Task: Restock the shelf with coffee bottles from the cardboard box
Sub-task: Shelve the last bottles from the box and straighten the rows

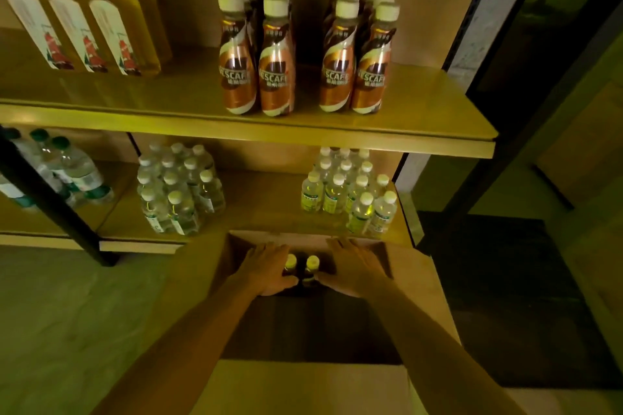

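Four rows of coffee bottles are already standing on the upper shelf, around twelve o'clock in the view, so the restocking looks well along. What is left, as far as can be seen, is a pair of capped bottles sitting in the cardboard box at six o'clock on the floor; the rest of the box interior is showing dark and bare, though its near part is too dim to be sure.

The left hand is pressing in from nine o'clock of that pair and the right hand from three o'clock, fingers spread and only loosely curved against the bottles' sides. Whether either hand has actually closed on a bottle, I cannot tell.

The shelved bottles are glossy plastic, waisted in shape, wrapped in copper-brown labels with ribbed pale caps. The box is matte, stiff corrugated board with flaps folding outward. The shelf boards are smooth, flat and wood-toned.
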Demonstrator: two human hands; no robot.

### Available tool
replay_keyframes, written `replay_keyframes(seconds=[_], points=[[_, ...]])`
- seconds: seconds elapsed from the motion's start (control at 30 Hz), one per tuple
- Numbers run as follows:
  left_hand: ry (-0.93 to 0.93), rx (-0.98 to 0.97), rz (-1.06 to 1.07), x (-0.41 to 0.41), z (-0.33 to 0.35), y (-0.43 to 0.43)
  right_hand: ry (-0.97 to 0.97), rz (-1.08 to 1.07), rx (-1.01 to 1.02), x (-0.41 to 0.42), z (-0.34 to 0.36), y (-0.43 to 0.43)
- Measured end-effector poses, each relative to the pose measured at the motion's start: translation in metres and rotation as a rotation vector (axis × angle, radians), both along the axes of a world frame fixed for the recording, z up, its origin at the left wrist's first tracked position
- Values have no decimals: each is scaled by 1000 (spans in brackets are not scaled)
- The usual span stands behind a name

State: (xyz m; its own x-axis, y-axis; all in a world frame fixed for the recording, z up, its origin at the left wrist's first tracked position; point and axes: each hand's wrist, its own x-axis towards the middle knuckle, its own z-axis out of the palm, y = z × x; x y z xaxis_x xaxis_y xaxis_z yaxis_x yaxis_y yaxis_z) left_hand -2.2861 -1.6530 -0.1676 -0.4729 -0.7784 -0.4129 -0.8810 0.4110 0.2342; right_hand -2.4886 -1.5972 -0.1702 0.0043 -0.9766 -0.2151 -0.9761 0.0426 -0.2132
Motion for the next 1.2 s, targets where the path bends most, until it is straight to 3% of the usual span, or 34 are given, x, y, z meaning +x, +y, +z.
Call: replay_keyframes(seconds=[0.4, 0.7, 0.83, 1.03, 1.2], points=[[-52, 149, 145, -7, -113, -34, -4, -90, 181, -3, -109, -29], [296, 165, 380, -21, -160, -54, -177, -274, 152, 13, -166, -51], [341, 129, 453, -28, -163, -55, -221, -334, 94, 15, -171, -55], [258, 100, 378, -29, -144, -49, -184, -272, 102, 18, -149, -52], [352, 109, 354, -25, -101, -46, -184, -245, 51, 13, -106, -47]])
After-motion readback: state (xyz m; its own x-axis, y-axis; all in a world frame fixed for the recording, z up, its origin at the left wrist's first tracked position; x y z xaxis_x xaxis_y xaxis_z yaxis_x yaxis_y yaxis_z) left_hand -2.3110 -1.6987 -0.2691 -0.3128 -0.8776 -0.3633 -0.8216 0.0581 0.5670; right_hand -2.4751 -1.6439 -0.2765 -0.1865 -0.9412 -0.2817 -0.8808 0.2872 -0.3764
